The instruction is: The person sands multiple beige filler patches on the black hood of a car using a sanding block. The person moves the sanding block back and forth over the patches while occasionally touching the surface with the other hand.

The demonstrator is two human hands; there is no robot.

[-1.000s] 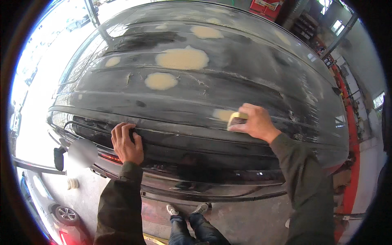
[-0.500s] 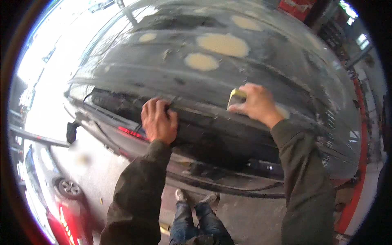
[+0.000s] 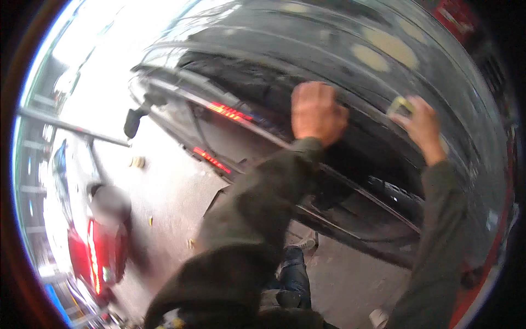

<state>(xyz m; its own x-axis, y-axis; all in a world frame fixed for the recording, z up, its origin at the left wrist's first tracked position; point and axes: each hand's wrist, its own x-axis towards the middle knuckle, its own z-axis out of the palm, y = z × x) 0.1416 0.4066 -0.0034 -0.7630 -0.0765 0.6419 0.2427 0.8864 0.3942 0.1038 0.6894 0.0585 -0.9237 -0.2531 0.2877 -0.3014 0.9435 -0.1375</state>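
The car's sanded dark roof [image 3: 460, 93] carries tan filler patches [image 3: 389, 46] toward the far side. My left hand [image 3: 319, 112] rests at the black rear roof edge, its fingers curled over it and blurred by motion. Farther right, my right hand [image 3: 422, 123] holds a small yellow-edged block [image 3: 401, 107] between thumb and fingers, at the roof surface beside that edge. Red lit lamps [image 3: 227, 112] show below the edge at the left.
A second car with a red tail lamp [image 3: 93, 257] stands at lower left on the concrete floor [image 3: 170, 203], near a small bucket [image 3: 137, 162]. A grey rail [image 3: 76, 126] crosses the left side. Red equipment [image 3: 455, 16] shows at upper right.
The view has swung left, so roof and hands appear farther right and more of the floor and other car shows. Both hands keep their grips.
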